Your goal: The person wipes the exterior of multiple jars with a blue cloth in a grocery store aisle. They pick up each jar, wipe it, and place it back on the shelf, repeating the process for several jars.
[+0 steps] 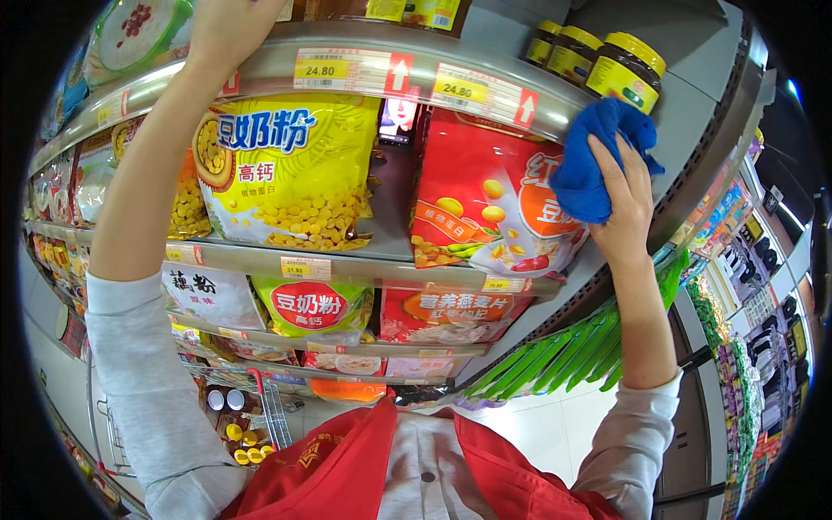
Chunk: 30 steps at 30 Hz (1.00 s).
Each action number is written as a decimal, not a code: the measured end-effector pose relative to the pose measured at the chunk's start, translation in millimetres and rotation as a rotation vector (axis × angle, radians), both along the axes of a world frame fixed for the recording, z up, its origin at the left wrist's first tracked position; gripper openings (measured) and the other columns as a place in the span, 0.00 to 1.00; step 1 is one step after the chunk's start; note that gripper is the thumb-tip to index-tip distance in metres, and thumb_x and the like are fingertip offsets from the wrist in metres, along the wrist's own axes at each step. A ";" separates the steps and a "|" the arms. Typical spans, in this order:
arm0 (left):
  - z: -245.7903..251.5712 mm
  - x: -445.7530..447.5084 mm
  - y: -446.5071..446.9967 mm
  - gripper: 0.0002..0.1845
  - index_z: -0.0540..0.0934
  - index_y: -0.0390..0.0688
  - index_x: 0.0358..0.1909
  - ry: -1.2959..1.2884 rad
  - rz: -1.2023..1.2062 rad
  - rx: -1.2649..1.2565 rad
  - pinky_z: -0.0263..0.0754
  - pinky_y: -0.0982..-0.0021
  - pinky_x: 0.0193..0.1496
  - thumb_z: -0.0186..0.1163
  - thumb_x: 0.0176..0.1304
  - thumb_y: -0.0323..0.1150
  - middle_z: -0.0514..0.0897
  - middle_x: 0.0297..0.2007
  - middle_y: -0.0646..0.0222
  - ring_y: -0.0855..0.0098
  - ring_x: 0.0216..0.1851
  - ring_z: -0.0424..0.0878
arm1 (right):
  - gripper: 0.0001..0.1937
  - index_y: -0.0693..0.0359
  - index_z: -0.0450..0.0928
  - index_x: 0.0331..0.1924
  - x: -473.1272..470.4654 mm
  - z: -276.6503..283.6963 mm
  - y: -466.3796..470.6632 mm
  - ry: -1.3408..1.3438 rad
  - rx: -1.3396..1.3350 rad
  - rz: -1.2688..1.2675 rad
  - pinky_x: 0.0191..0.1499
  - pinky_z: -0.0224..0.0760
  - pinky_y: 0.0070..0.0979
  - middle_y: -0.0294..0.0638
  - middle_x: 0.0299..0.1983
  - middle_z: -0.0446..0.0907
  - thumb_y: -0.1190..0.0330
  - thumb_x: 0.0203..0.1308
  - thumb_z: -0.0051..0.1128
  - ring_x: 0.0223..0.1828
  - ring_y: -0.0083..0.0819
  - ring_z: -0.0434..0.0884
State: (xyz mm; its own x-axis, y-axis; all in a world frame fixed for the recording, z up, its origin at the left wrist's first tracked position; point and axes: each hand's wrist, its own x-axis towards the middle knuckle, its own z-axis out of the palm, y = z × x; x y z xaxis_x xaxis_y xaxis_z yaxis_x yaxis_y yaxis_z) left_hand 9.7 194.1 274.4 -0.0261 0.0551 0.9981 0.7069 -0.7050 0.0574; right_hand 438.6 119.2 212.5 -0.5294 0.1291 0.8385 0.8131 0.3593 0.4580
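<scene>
My right hand (625, 188) grips a bunched blue cloth (601, 153) at the right end of a metal shelf edge (500, 81), just below several yellow-lidded jars (623, 68). Part of a red food pouch (468, 188) stands behind the cloth. At the top left, my left hand (235, 29) reaches over the same shelf edge; the picture's top cuts off most of its fingers, so its hold is hidden. Beneath that shelf, a yellow pouch of soy milk powder (286, 175) stands beside my left forearm. Dark-based jars (390, 16) show partly at the top.
Price tags (351, 68) line the shelf edge. A lit phone-like screen (398, 120) sits between the pouches. Lower shelves hold more food bags (312, 309). A wire shopping cart (276, 409) with several jars (244, 435) stands below left. Green packets (559, 351) hang at the shelf's right side.
</scene>
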 end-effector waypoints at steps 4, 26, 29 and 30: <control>13.6 59.8 -5.6 0.09 0.83 0.35 0.35 -0.022 -0.143 0.114 0.72 0.75 0.29 0.63 0.68 0.33 0.84 0.24 0.70 0.80 0.25 0.78 | 0.34 0.56 0.79 0.59 32.7 -6.5 -24.1 0.143 -0.011 -0.216 0.61 0.72 0.44 0.55 0.57 0.78 0.80 0.39 0.67 0.56 0.53 0.78; 85.1 335.3 82.5 0.48 0.78 0.45 0.60 0.161 -0.612 -1.229 0.64 0.55 0.64 0.82 0.37 0.58 0.80 0.59 0.56 0.61 0.61 0.75 | 0.30 0.60 0.70 0.68 106.5 -130.8 -213.6 2.032 -0.742 1.622 0.72 0.58 0.57 0.53 0.68 0.71 0.55 0.64 0.52 0.68 0.56 0.70; 83.4 334.7 84.1 0.54 0.75 0.46 0.65 0.130 -0.535 -1.222 0.56 0.50 0.68 0.82 0.34 0.61 0.75 0.64 0.53 0.57 0.67 0.68 | 0.31 0.61 0.69 0.68 110.1 -141.2 -214.3 2.069 -0.781 1.640 0.73 0.56 0.58 0.55 0.68 0.71 0.57 0.61 0.54 0.68 0.58 0.69; 82.9 334.7 82.7 0.53 0.75 0.46 0.64 0.131 -0.529 -1.196 0.55 0.49 0.68 0.82 0.34 0.60 0.76 0.63 0.54 0.57 0.67 0.68 | 0.32 0.61 0.68 0.69 110.6 -144.8 -213.5 2.087 -0.744 1.605 0.73 0.55 0.59 0.56 0.68 0.71 0.57 0.60 0.54 0.68 0.59 0.69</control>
